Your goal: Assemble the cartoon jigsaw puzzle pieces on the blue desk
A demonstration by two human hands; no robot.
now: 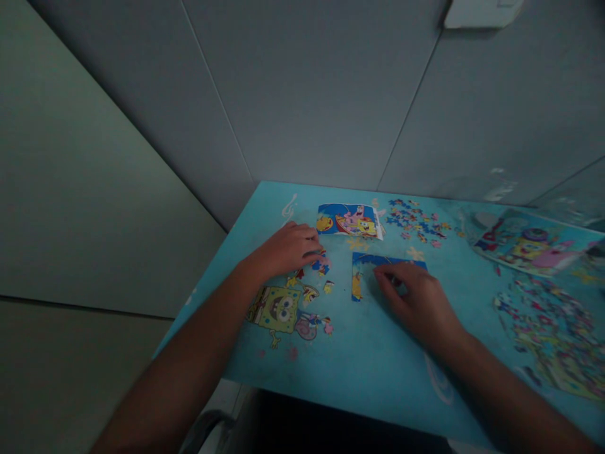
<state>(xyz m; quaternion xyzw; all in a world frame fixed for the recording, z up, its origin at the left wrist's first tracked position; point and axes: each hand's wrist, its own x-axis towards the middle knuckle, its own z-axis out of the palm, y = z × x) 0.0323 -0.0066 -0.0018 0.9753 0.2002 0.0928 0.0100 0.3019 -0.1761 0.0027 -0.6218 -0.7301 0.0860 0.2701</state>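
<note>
On the turquoise desk point(378, 353), the left hand point(288, 249) rests with fingers curled together on loose puzzle pieces point(321, 265), while the right hand point(416, 299) presses its fingertips flat on the partly assembled puzzle point(362, 277) lying mid-desk below the reference picture point(348, 220). Whether either grip actually pinches a piece I cannot tell. Such cardboard pieces look light, thin and bendable, best pinched by their edges.

Left hand point(290, 249) rests palm-down on the light-blue cartoon-printed tabletop point(368, 353), fingertips on a small cluster of loose puzzle pieces point(320, 263). Right hand point(416, 299) lies over the partly assembled blue jigsaw section point(362, 274), fingers pressing its surface. A colourful printed reference picture card point(348, 221) lies just beyond; scattered blue and pink puzzle pieces point(416, 221) lie to its right
</note>
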